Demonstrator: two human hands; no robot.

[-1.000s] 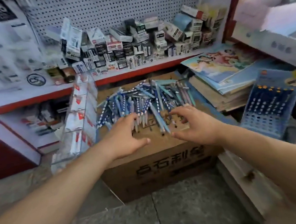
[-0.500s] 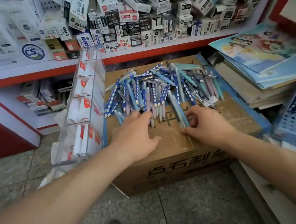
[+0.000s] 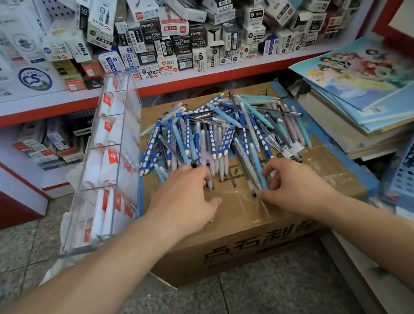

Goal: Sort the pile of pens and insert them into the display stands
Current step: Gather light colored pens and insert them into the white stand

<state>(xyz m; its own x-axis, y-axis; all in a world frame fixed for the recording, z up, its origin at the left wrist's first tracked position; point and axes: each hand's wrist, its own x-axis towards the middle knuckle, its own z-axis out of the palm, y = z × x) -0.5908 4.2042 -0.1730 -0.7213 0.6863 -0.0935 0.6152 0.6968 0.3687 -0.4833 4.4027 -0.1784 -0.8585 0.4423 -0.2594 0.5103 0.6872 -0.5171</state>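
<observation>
Stand (image 3: 111, 171) of clear plastic sits just left of my left grip (image 3: 188, 200), whose curled fingers cover the pen pile (image 3: 223, 132) at its near edge; whether they hold a pen I cannot tell. Its pens lie on a box (image 3: 238, 232) just ahead of both grips, mostly pointing away from me. My right grip (image 3: 291, 187) pinches a pale blue pen (image 3: 258, 168) by its near end.

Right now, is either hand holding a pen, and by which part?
The right hand apparently pinches a light-blue pen by its near end; left hand: cannot tell.
</observation>
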